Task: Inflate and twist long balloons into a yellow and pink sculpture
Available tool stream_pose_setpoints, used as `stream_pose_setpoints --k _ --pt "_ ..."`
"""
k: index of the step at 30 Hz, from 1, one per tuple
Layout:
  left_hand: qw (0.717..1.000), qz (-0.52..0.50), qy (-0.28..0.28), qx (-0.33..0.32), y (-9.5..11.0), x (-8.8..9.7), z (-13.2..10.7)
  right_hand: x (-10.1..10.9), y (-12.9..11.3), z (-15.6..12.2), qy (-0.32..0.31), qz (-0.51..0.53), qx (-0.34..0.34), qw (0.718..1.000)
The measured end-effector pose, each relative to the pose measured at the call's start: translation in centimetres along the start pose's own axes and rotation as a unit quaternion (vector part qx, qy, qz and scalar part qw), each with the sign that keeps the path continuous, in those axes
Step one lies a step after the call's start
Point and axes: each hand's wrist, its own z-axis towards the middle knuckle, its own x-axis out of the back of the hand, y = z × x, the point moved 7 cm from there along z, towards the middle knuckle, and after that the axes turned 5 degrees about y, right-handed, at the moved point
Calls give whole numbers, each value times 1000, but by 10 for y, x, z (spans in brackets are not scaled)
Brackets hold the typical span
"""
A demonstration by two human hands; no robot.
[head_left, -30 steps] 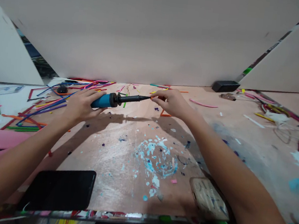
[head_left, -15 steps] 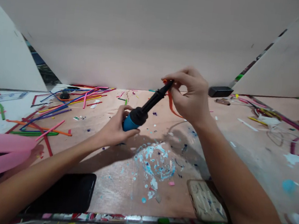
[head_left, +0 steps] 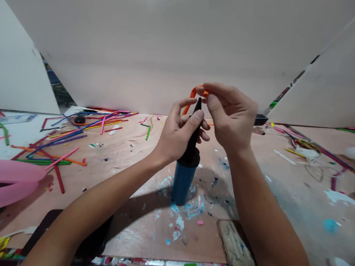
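A balloon pump (head_left: 183,183) with a blue barrel and a black tapered nozzle stands upright over the middle of the table. My left hand (head_left: 177,133) is wrapped round its black upper part, with the thumb along the nozzle. Above and to the right of the tip, my right hand (head_left: 235,114) pinches the end of an uninflated orange balloon (head_left: 192,96). The balloon loops behind the nozzle and hangs down behind my left hand. Its pinched end is close to the nozzle tip; whether they touch I cannot tell.
Long uninflated balloons (head_left: 71,138) lie scattered at the left, beside an inflated pink balloon (head_left: 6,173). A dark phone (head_left: 95,239) is partly under my left forearm, and a phone in a worn case (head_left: 237,244) lies near the front edge. White panels (head_left: 175,43) wall the back.
The pump has swung from tilted to upright. My left hand has moved from the blue barrel up to the black part. My right hand still pinches the orange balloon, now just above the tip.
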Motion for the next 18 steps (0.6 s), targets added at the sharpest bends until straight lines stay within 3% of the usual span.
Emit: stream_pose_setpoints --k 5,12,18 --pt "998 -8 -51 -23 4 -3 0 0 -5 -2 0 -1 -6 1000" --pt "992 62 -104 -35 16 2 -6 -2 -12 -6 0 -2 -42 999" --pt "980 118 -154 -40 22 6 -10 -3 -15 -10 -2 67 -37 997"
